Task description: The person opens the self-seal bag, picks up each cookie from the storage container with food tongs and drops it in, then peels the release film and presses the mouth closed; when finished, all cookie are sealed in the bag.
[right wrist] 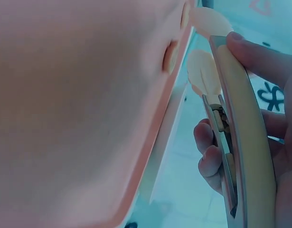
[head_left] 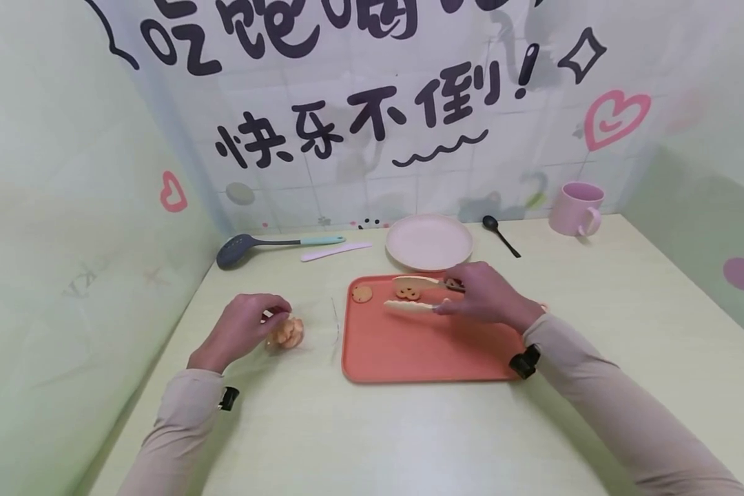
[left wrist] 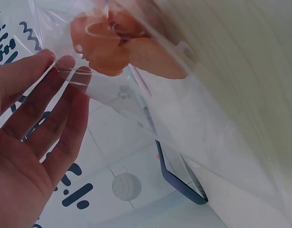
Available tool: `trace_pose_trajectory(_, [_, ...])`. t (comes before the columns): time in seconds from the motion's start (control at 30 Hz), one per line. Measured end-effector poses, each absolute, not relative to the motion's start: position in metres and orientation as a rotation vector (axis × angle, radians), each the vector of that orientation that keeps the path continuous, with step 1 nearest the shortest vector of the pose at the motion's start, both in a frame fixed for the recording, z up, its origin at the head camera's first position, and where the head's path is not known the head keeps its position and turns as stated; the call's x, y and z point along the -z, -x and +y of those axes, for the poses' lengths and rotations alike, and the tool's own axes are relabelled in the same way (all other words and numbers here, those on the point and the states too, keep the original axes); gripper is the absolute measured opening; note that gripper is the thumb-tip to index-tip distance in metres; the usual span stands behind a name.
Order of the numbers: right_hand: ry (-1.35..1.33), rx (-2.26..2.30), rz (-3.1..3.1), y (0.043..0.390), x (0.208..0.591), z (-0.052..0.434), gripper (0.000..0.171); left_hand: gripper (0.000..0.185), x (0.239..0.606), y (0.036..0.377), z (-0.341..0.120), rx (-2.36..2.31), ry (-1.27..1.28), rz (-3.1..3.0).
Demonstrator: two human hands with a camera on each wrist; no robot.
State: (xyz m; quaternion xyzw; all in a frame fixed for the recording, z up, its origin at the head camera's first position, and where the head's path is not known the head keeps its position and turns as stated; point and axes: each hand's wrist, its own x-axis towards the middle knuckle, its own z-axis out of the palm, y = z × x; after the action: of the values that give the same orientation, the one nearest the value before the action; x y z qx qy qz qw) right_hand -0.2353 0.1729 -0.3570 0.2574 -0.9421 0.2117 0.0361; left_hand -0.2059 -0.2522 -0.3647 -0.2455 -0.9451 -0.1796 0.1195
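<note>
Over coral rectangular tray (head_left: pixel 434 355), right hand (head_left: pixel 486 295) grips cream-tipped tongs (head_left: pixel 410 307); skewed squeeze could flip tan pretzel-shaped cookie (head_left: pixel 408 295); left hand (head_left: pixel 243 329) pinches clear plastic bag (left wrist: pixel 198 114).

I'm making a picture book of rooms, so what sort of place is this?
Probably a kitchen or snack corner, though the pictures don't settle it: there's a round pale-pink plate, a lilac-pink mug with a looped handle, and a rectangular coral-red tray.
</note>
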Motion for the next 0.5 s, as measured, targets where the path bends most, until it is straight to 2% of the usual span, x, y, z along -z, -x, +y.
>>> trace_pose_trajectory(0.13, [-0.740, -0.617, -2.904, 0.240, 0.360, 0.184, 0.050, 0.007, 0.365, 0.207, -0.253, 0.511, 0.719, -2.762])
trace_pose_trajectory(0.3, [-0.706, -0.586, -2.931, 0.245, 0.364, 0.190, 0.040, 0.006, 0.364, 0.206, -0.253, 0.502, 0.711, -2.763])
trace_pose_trajectory(0.5, [-0.732, -0.610, -2.922, 0.246, 0.367, 0.191, 0.038, 0.007, 0.362, 0.204, -0.253, 0.502, 0.711, -2.771])
